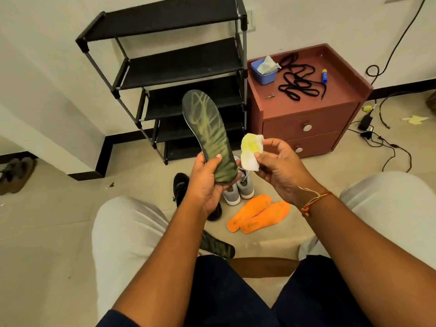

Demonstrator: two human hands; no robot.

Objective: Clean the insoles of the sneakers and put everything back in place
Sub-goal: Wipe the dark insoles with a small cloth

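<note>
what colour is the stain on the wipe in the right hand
Yellow-green, on an otherwise white wipe; the head view shows it best.

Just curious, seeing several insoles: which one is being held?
The dark, yellow-streaked insole in the left hand; the two orange insoles and another dark insole lie on the floor.

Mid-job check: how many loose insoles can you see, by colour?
Dark green patterned insoles: 2 (one held in the left hand, one on the floor)
Flat orange insoles on the floor: 2
Total: 4
</note>
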